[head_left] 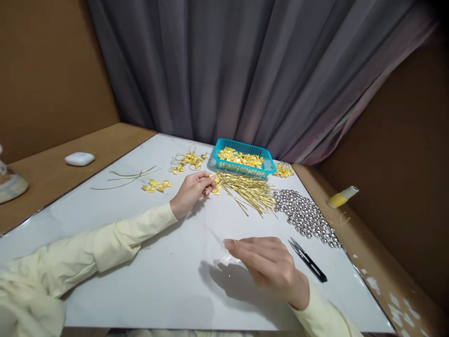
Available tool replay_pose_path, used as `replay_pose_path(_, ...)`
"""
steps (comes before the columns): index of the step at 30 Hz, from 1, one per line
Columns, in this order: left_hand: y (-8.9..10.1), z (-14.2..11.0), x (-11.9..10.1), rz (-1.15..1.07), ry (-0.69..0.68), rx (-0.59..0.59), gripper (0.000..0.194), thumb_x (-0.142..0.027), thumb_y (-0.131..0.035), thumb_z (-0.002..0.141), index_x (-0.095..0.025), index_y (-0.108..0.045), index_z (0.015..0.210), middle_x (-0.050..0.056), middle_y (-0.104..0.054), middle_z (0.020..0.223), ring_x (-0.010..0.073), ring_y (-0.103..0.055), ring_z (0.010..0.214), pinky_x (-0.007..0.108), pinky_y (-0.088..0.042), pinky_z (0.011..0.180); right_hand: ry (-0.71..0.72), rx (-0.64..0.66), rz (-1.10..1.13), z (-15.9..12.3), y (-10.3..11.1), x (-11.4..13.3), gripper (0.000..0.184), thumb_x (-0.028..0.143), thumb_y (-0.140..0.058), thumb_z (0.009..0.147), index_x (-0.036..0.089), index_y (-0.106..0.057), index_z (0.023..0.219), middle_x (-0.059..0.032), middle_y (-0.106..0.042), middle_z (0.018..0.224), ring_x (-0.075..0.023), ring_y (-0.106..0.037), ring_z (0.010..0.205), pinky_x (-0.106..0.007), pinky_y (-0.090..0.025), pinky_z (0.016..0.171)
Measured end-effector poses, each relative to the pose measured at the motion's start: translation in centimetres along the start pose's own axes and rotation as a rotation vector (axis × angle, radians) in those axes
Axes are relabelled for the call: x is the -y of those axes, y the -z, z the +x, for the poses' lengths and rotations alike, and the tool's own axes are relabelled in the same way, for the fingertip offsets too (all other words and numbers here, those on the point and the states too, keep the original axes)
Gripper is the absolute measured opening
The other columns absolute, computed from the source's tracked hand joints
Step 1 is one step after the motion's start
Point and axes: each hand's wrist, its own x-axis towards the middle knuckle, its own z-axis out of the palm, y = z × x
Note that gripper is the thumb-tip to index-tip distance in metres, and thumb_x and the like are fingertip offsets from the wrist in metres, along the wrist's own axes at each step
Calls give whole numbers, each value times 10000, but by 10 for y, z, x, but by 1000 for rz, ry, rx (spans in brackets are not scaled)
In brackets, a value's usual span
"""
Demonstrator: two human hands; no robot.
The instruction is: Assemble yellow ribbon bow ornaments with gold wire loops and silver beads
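My left hand is closed in a pinch on a small yellow ribbon bow, beside the left end of a bundle of gold cords. My fingers partly hide the bow. Nearer the table's front, my right hand is raised over the white table top, thumb and fingers pressed together. Whatever lies between those fingertips is too small to make out. Black thread snips lie to the right of this hand. Several loose yellow bows rest left of my left hand.
A blue basket of yellow bows stands at the back. Bows with cord loops lie left of it, more bows right. Silver beads spread along the right side, near a yellow thread spool. A white case sits left.
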Motion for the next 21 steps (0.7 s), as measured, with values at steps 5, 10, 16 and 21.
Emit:
replay_pose_path(5,2,-4,-1,-4,-10,21,145,-245,-608,707,-125,-529,681,-37,-456,529,40,-345,413,137,-205,345,32,161,24,3,6,13,554,-13,-432,763,91,-385,1306,-102,-632,1115,-184,-575,1052,-309,-541,796)
replay_pose_path(10,1,-9,-3,9,5,52,149,-250,-586,740,-122,-525,695,-38,-450,531,36,-337,413,126,-211,342,-34,-12,-2,9,2,24,441,5,-488,788,151,-515,1204,-89,-696,942,-171,-646,830,-283,-545,664)
replay_pose_path(16,0,-38,-9,58,68,179,173,-274,-598,747,-122,-526,709,-24,-517,564,32,-347,400,122,-237,332,-274,-159,222,18,9,46,220,65,-546,782,200,-697,868,-90,-690,892,-185,-575,731,-331,-503,615)
replay_pose_path(21,1,-62,-16,62,157,438,186,-306,-574,790,-127,-541,748,-29,-536,599,19,-345,382,120,-240,332,-581,-240,650,8,11,52,203,91,-639,743,255,-710,838,-28,-719,719,-160,-592,620,-282,-498,565)
